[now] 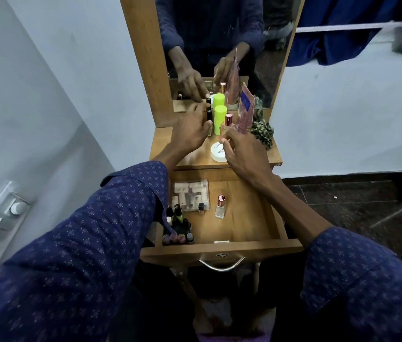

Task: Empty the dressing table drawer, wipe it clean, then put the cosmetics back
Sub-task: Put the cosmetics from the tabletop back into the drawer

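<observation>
Left hand (pixel 190 129) far out over the counter (pixel 272 157), grip narrow round a small black tube (pixel 209 114) beside the green bottle (pixel 219 119). Right hand (pixel 244 156) pinching the pink packet (pixel 244 112) upright near the white jar (pixel 218 151). Drawer (pixel 219 249) pulled open nearer, holding nail polish bottles (pixel 177 228) at left, a clear pouch (pixel 190 196), a perfume bottle (pixel 220 207).

smooth wood-grain drawer (pixel 249 218) below both hands; curved shiny metal handle (pixel 221 265); glossy plastic green bottle (pixel 220 119) between hands; clear glass bottle (pixel 220 207), metallic pink cap.
</observation>
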Demonstrator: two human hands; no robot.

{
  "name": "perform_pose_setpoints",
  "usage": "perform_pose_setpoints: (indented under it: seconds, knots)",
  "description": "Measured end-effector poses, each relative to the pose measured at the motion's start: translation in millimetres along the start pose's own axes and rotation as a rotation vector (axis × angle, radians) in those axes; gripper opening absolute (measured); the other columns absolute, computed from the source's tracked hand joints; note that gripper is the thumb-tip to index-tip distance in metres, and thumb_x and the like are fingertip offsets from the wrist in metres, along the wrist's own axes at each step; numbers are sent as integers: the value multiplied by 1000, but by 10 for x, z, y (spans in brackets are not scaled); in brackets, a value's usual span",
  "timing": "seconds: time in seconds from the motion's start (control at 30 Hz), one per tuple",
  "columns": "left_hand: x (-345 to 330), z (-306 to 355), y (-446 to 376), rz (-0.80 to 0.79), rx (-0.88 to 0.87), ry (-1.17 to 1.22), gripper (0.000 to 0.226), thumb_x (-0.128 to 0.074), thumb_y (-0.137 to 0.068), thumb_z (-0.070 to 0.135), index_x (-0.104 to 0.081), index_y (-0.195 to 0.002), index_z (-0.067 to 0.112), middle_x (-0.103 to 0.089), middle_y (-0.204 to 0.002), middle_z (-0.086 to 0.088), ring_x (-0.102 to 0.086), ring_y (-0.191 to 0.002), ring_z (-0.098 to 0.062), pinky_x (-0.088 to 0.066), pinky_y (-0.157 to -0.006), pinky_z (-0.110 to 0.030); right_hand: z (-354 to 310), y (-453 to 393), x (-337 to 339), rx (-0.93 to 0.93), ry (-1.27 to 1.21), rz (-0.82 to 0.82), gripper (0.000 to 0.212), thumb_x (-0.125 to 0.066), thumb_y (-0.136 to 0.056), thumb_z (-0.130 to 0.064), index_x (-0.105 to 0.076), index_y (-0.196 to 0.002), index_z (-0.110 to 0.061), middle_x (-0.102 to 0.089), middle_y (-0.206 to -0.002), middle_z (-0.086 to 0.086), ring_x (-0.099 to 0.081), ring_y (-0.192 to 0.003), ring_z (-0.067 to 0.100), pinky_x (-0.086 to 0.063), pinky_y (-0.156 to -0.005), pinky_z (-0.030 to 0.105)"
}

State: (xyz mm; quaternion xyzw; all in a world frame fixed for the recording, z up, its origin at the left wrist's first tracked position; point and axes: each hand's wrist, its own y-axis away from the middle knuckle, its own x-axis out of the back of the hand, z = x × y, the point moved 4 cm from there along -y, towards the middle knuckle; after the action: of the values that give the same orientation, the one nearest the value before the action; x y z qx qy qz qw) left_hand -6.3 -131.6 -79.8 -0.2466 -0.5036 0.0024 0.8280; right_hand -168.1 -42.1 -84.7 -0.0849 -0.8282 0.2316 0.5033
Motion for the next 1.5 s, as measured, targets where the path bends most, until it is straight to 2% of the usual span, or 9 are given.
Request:
perform_pose_setpoints:
  seconds: [0.17,0.27,0.4,0.53,0.73,0.87,1.07,1.27,1.5]
  knots:
    - [-77,31,-45,63,19,-5,40,-52,-106,41,-57,-139,21,-65,-129,-4,-64,-107,-25,-51,-77,-40,68,4,-53,-10,-54,-6,24,-52,-104,-36,-68,-108,-19,-71,-92,2,-65,-75,19,-58,-64,38]
    - [-48,14,-15,134,37,26,27,-61,-102,38,-62,-123,21,-69,-116,0,-65,-96,-20,-55,-74,-40,91,17,-63,-17,-61,-6,23,-54,-104,-35,-68,-108,-18,-73,-93,4,-67,-76,20,-58,-64,38]
    - [47,-80,60,189,85,162,6,-68,-97,22,-66,-102,18,-71,-98,5,-65,-85,-11,-58,-72,-39,65,48,-62,-25,-68,-5,24,-55,-103,-35,-70,-109,-18,-73,-94,5,-66,-76,21,-58,-63,39]
    - [172,-118,221,200,79,284,16,-66,-93,3,-71,-102,15,-73,-96,5,-67,-85,-3,-59,-75,-30,-10,113,-38,-28,-104,-5,25,-55,-103,-35,-72,-109,-19,-72,-90,2,-65,-78,20,-56,-64,38]
    - [386,-124,493,189,116,323,13,-71,-94,15,-75,-104,22,-74,-97,13,-67,-90,-3,-56,-79,-29,-167,175,0,-34,-154,-8,21,-55,-99,-40,-70,-103,-26,-69,-87,-1,-63,-89,20,-57,-69,39]
    - [536,-40,747,103,81,308,9,-75,-92,32,-75,-99,26,-73,-89,15,-64,-73,0,-53,-72,-30,-328,230,65,3,-203,1,18,-67,-95,-36,-70,-109,-26,-67,-73,-10,-64,-75,10,-52,-67,31]
    - [657,8,1173,64,110,229,31,-78,-84,59,-69,-84,30,-70,-79,16,-62,-64,-1,-48,-60,-27,-542,354,1,76,-227,-89,33,-79,-81,-50,-67,-105,-31,-64,-72,-12,-62,-79,10,-50,-66,33]
    - [605,-54,1525,56,169,267,33,-79,-86,55,-65,-84,25,-70,-74,12,-66,-65,-3,-55,-63,-36,-703,506,-79,90,-190,-113,17,-79,-82,-38,-71,-93,-28,-65,-76,-12,-61,-72,8,-55,-63,35]
    - [523,-94,1816,61,224,295,35,-73,-91,58,-64,-82,25,-71,-73,13,-67,-68,-3,-51,-62,-30,-729,692,-261,52,-260,-243,12,-77,-80,-31,-70,-87,-25,-67,-73,-12,-61,-68,2,-47,-56,27]
